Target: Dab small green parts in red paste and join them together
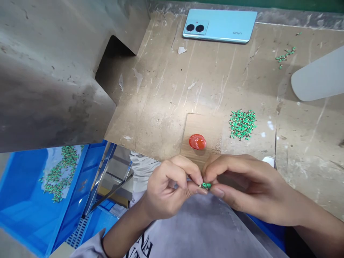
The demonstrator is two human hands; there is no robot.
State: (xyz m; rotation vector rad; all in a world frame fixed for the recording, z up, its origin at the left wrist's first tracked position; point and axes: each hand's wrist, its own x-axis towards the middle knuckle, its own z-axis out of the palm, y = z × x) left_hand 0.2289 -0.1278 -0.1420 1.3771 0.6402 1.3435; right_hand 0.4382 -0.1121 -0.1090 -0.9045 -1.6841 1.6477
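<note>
While left hand [168, 190] and right hand [242, 186] pinch tiny green plastic part [206, 185] between fingertips, perhaps joining pieces; red glue blob [197, 141] just beyond knuckles, heap of green parts [242, 124] further out, within right hand's reach.

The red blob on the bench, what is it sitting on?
The red blob sits on a small tan card lying on the scratched bench. The card's near edge is hidden behind the hands.

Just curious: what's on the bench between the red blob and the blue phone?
Nothing but bare, scuffed bench, in the head view. The red blob sits near the hands, the phone at the far edge, with a few pale scraps off to the side.
</note>
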